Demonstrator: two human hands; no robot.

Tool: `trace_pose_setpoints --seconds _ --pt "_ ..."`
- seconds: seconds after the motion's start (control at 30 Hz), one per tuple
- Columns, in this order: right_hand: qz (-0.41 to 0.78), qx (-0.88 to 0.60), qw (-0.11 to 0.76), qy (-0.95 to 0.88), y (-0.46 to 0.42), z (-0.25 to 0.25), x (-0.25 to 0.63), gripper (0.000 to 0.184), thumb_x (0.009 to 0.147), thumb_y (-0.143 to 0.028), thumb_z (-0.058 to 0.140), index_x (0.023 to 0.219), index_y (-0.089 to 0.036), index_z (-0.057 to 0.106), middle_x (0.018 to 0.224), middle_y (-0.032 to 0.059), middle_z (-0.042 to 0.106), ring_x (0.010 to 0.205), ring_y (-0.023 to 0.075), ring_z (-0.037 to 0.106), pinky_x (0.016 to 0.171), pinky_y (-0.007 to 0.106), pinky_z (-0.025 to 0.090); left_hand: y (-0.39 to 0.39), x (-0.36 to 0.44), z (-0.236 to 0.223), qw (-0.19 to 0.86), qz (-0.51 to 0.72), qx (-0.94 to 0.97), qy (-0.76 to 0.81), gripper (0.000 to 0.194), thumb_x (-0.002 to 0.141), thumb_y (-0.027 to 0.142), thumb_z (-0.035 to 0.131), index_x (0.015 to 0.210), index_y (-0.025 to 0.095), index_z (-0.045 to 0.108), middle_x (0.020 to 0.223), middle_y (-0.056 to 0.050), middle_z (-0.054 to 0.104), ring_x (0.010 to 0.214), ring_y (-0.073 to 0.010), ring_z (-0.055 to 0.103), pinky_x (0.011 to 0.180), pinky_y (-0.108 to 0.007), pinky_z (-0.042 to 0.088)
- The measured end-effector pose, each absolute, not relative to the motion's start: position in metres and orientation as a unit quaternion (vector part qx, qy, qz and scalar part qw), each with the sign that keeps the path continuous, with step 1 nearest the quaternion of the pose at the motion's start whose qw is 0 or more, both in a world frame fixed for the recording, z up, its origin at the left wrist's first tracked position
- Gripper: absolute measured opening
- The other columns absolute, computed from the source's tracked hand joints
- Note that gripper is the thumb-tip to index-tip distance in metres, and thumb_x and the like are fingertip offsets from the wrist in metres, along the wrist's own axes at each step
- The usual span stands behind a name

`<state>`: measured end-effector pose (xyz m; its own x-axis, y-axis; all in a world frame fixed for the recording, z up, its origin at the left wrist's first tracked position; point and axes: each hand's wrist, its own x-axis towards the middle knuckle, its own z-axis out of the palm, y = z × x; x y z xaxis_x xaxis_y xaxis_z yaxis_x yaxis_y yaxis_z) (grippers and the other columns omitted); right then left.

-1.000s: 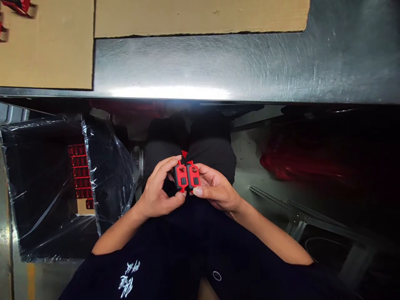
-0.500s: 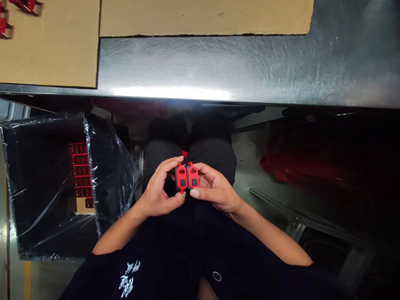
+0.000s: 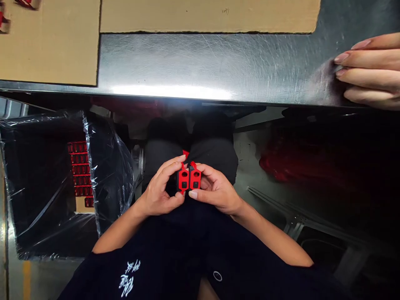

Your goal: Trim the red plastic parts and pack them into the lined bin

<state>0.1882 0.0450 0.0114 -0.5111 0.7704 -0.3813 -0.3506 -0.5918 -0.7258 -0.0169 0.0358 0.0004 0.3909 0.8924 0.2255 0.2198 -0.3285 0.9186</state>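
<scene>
Left hand (image 3: pixel 158 191): pinching a red-black part (image 3: pixel 183 178) end to end
Right hand (image 3: pixel 221 190): pinching a second part (image 3: pixel 195 178), just beside the first
Both parts: over the lap (image 3: pixel 215 152)
Metal table (image 3: pixel 203 62): another person's hand (image 3: pixel 371 73) near its edge

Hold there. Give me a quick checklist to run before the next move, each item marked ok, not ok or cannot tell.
1. Left red-and-black part held by the left hand: ok.
2. Right red-and-black part held by the right hand: ok.
3. Round hole and black square visible on both parts: ok.
4. Undersides of both parts checked: cannot tell, hidden from this view.
5. Metal table free of other hands: not ok, another person's hand is at its right.
6. Rows of red parts visible in the plastic-lined box: ok.
</scene>
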Motion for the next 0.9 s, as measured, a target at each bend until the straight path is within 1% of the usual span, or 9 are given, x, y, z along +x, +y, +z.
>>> trace_pose_setpoints --seconds 0.13,0.27,0.4,0.57,0.67,0.8,0.9 --pt "0.801 -0.366 0.345 -0.325 0.046 0.013 0.188 0.036 0.079 -0.029 0.086 0.110 -0.026 0.068 0.116 0.0028 0.065 0.096 0.0153 0.067 0.087 0.029 0.058 0.036 -0.017 -0.001 0.429 0.398 0.715 0.381 0.085 0.082 0.010 0.069 0.157 0.024 0.031 0.158 -0.019 0.044 0.144 -0.0322 0.049 0.112 -0.055 0.052" --pt "0.792 -0.380 0.334 -0.343 0.046 0.012 0.187 0.038 0.078 -0.036 0.087 0.109 -0.025 0.067 0.117 0.0043 0.066 0.097 0.0173 0.068 0.088 0.032 0.059 0.034 -0.017 -0.002 0.438 0.400 0.708 0.384 0.084 0.083 0.010 0.069 0.157 0.025 0.031 0.159 -0.019 0.042 0.145 -0.0324 0.049 0.112 -0.055 0.052" --pt "0.793 -0.374 0.333 -0.347 0.044 0.012 0.187 0.036 0.079 -0.034 0.086 0.111 -0.026 0.069 0.120 0.0037 0.066 0.100 0.0174 0.068 0.089 0.031 0.059 0.030 -0.017 -0.002 0.433 0.403 0.708 0.385 0.085 0.082 0.010 0.069 0.157 0.025 0.031 0.158 -0.019 0.043 0.145 -0.0316 0.048 0.112 -0.055 0.052" --pt "0.795 -0.377 0.323 -0.350 0.043 0.012 0.189 0.037 0.080 -0.038 0.084 0.112 -0.024 0.070 0.122 0.0061 0.066 0.104 0.0208 0.067 0.095 0.035 0.057 0.029 -0.016 0.000 0.421 0.398 0.714 0.392 0.085 0.080 0.007 0.066 0.156 0.023 0.032 0.156 -0.019 0.045 0.141 -0.0309 0.052 0.108 -0.053 0.056" --pt "0.792 -0.384 0.321 -0.351 0.044 0.013 0.191 0.033 0.081 -0.040 0.083 0.107 -0.022 0.072 0.115 0.0059 0.067 0.101 0.0205 0.065 0.095 0.035 0.055 0.029 -0.013 0.001 0.401 0.394 0.727 0.393 0.084 0.079 0.006 0.064 0.156 0.022 0.033 0.153 -0.020 0.049 0.141 -0.0299 0.052 0.110 -0.053 0.055" --pt "0.783 -0.400 0.328 -0.345 0.045 0.012 0.191 0.024 0.080 -0.039 0.084 0.095 -0.022 0.076 0.098 0.0025 0.065 0.089 0.0170 0.063 0.086 0.031 0.054 0.029 -0.008 0.001 0.368 0.375 0.754 0.393 0.082 0.080 0.004 0.061 0.156 0.020 0.034 0.152 -0.020 0.050 0.141 -0.0280 0.053 0.111 -0.050 0.055" --pt "0.771 -0.419 0.337 -0.341 0.045 0.011 0.189 0.016 0.080 -0.033 0.085 0.087 -0.022 0.077 0.092 0.0007 0.065 0.084 0.0149 0.063 0.082 0.028 0.054 0.028 -0.007 -0.001 0.344 0.364 0.771 0.394 0.090 0.080 0.004 0.060 0.161 0.019 0.025 0.153 -0.020 0.050 0.141 -0.0290 0.053 0.110 -0.050 0.056"
